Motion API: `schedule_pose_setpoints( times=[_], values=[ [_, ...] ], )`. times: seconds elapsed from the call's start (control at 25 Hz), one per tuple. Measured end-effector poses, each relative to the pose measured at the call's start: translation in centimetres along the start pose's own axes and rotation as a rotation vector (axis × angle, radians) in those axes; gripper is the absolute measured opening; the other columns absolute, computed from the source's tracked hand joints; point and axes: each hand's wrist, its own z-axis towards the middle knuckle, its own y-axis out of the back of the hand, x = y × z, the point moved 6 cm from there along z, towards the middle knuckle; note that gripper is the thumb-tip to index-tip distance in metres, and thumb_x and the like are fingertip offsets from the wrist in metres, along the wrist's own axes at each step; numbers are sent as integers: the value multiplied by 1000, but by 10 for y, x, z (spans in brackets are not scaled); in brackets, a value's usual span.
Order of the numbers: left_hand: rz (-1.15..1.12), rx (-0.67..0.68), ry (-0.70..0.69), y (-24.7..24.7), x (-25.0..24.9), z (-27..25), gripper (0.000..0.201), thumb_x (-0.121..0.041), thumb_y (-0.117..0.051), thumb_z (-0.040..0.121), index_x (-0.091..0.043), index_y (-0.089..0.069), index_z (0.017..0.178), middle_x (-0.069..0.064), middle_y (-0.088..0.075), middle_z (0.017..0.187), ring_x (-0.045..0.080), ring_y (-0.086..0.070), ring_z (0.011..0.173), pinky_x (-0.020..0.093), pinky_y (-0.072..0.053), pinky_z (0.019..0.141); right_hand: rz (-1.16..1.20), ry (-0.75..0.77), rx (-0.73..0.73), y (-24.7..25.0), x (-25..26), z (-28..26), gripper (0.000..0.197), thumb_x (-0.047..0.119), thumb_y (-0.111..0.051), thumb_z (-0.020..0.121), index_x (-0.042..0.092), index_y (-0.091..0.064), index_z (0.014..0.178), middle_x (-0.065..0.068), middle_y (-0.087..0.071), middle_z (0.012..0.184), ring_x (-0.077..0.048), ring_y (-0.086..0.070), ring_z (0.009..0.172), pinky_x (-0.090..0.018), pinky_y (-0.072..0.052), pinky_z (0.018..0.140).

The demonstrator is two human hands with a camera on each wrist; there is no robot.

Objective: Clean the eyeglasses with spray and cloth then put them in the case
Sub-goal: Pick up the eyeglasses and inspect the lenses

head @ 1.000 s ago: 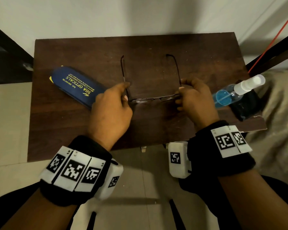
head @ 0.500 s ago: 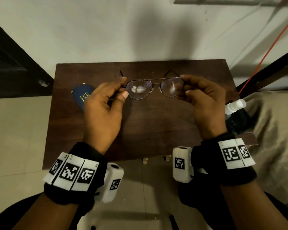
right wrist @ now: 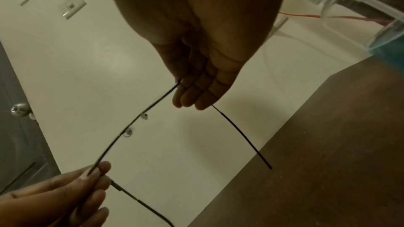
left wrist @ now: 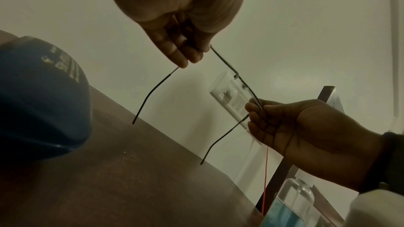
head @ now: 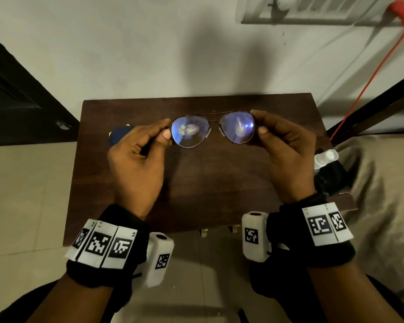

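Note:
Thin-framed eyeglasses [head: 212, 128] hang above the brown table [head: 219, 183], lenses facing me with smudges showing on both. My left hand [head: 166, 132] pinches the frame's left end and my right hand [head: 257, 123] pinches its right end. Both temples [left wrist: 150, 96] are unfolded and point away, down toward the table. The blue case [head: 118, 135] lies at the table's left, mostly hidden behind my left hand; it is large in the left wrist view [left wrist: 41, 96]. The spray bottle [head: 324, 158] with blue liquid lies at the right edge on a black cloth [head: 331, 180].
A pale wall stands behind the table, with a switch panel [head: 313, 10] and a red cord [head: 369, 80] hanging down at the right. A dark door [head: 14, 101] is at the left. Beige fabric [head: 378, 194] lies right of the table.
Both hands lifted the eyeglasses off the table and tipped them upright, lenses toward me. The head camera has tilted up, so more of the wall shows.

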Motion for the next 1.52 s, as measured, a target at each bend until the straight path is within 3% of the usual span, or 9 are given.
schedule_pose_setpoints(
  times=[0.12,0.32,0.64,0.88,1.12,1.2,1.32,1.44,1.52],
  values=[
    [14,-19,5,0,2,0,17,0,-63,88,1,-70,103,3,-69,96,0,-65,88,13,-48,82,-24,23,26,0,0,0,31,-5,-50,91,3,-57,120,-4,-68,105,-15,-67,98,-26,-55,80],
    [-5,-20,20,-4,5,-1,18,1,-61,89,2,-69,105,3,-69,95,-6,-64,84,10,-47,77,-75,54,25,0,-1,0,32,0,-61,88,3,-59,119,-9,-68,111,-17,-66,103,-42,-54,89],
    [21,-37,17,-5,7,-1,21,-6,-63,89,0,-67,109,1,-69,101,-3,-65,92,11,-48,82,-62,44,22,1,-1,1,31,1,-61,88,9,-59,118,-1,-68,108,-13,-67,101,-38,-54,89],
    [-14,-4,42,-7,10,-2,24,-6,-63,89,0,-66,112,10,-71,103,19,-70,94,25,-55,85,5,-36,13,4,-10,3,33,-4,-48,85,3,-63,115,14,-72,91,-11,-69,91,-22,-54,76],
    [-103,3,86,-5,9,-1,24,-10,-61,90,-3,-65,112,9,-72,100,20,-70,89,25,-55,81,12,-31,7,3,-9,3,23,11,-49,95,3,-66,107,-1,-73,91,-20,-70,86,-30,-56,75],
    [-152,-4,117,-4,10,-1,23,-12,-62,88,-5,-66,109,5,-72,94,18,-70,83,25,-55,78,-45,-27,-2,3,-9,4,20,14,-54,95,2,-69,101,-3,-72,87,-16,-69,82,-28,-55,74],
    [-149,-22,171,-3,16,1,20,-7,-70,83,-2,-69,103,4,-72,89,14,-70,81,23,-55,77,-94,-26,7,4,-9,4,15,10,-62,89,4,-66,102,-2,-71,91,-10,-69,86,-26,-54,78],
    [-189,-32,216,-5,19,1,28,1,-73,78,-4,-65,105,1,-71,85,5,-68,76,21,-55,74,-21,-34,-3,5,-10,5,30,-1,-65,84,5,-56,112,-10,-70,101,-15,-69,97,-29,-55,84],
    [-184,-29,202,-7,18,-1,27,1,-73,78,-3,-67,104,4,-72,86,6,-69,76,25,-56,75,0,-33,-42,7,-10,5,33,-5,-67,81,6,-56,110,-7,-71,97,-12,-69,94,-25,-54,82]
  ],
)
